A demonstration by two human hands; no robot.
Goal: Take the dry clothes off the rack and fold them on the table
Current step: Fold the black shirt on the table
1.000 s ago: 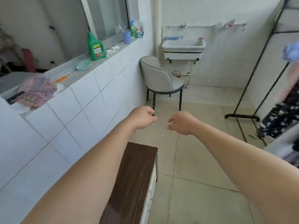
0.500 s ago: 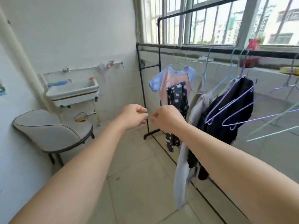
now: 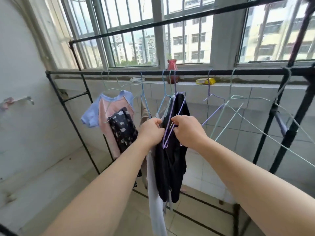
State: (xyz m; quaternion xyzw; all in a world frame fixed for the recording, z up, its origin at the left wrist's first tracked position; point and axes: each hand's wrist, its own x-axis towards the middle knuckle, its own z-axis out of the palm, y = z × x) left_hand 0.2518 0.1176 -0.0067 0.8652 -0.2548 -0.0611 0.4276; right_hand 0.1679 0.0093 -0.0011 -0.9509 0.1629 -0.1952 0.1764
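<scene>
Bare forearms, sleeveless, unadorned hands (image 3: 170, 130)

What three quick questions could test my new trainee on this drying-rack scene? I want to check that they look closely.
1. True or false: both hands are at the black garment.
2. Which garment hangs furthest left on the rack? A) a white towel B) the pink and blue T-shirt C) a red sweater
3. Fill in: the red vase stands on the window ____.

Key
1. True: the left hand and the right hand are at the garment and its purple hanger.
2. B
3. ledge
</scene>
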